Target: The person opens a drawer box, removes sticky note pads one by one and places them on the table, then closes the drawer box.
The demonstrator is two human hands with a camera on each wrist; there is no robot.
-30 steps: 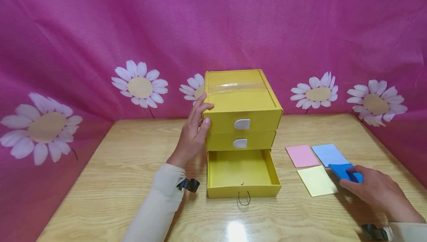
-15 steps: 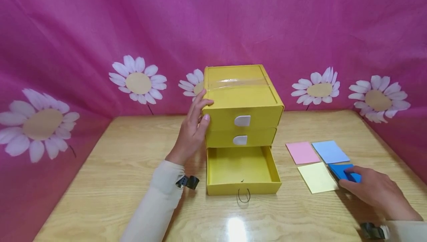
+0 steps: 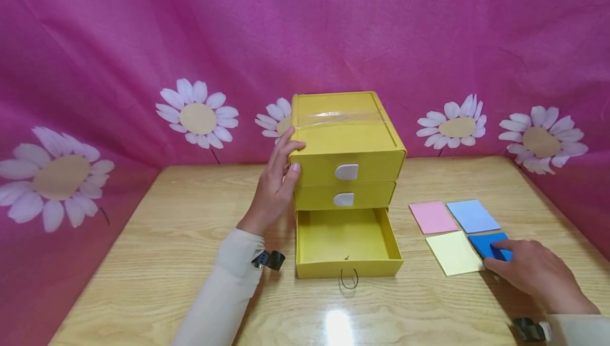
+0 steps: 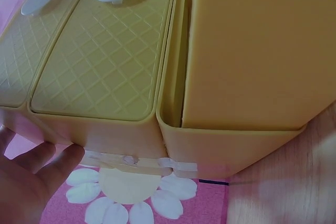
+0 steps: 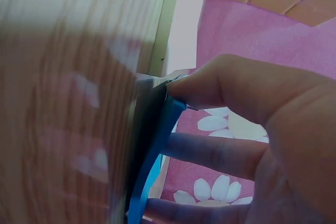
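A yellow drawer box stands on the table with its bottom drawer pulled out. My left hand rests on the box's left side, fingers fairly straight, one fingertip over the top edge and the thumb at the front corner. In the left wrist view, fingertips touch the box's side wall. To the right, my right hand pinches a dark blue sticky-note pad. The right wrist view has the thumb at one edge of this blue pad, which slants up from the table, fingers on its upper face.
Pink, light blue and pale yellow sticky-note pads lie close around the dark blue one. A thin loop handle hangs from the open drawer's front. Behind the table hangs a magenta flowered cloth.
The right hand has shifted slightly left with the dark blue pad, bringing it nearer the pale yellow one. The left hand stays on the box. The head view has tilted a little.
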